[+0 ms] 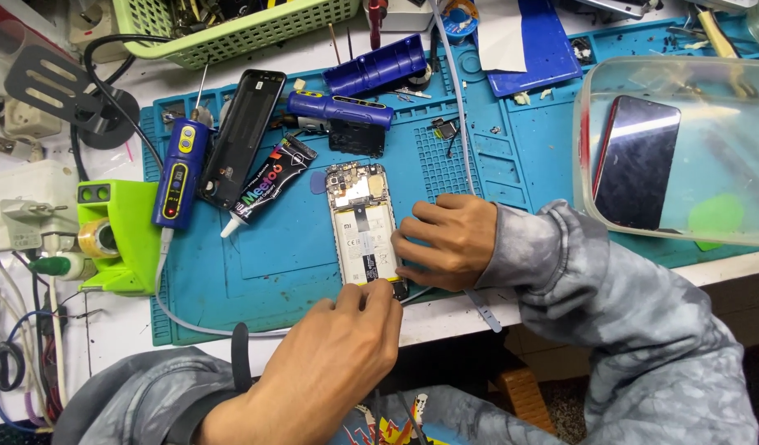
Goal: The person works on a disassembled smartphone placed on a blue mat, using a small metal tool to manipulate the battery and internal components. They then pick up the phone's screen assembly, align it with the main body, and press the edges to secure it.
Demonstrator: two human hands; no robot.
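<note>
On blue mat (pixel 280 264) — right hand (pixel 441 241) fingers steady opened phone (pixel 363 227) | left hand (pixel 334 363) fingers pinch its bottom edge

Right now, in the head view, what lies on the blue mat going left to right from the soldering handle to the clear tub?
Blue-and-yellow soldering handle → black back cover → black glue tube → opened phone, with the left hand at its bottom edge → right hand on its right side → clear tub.
</note>
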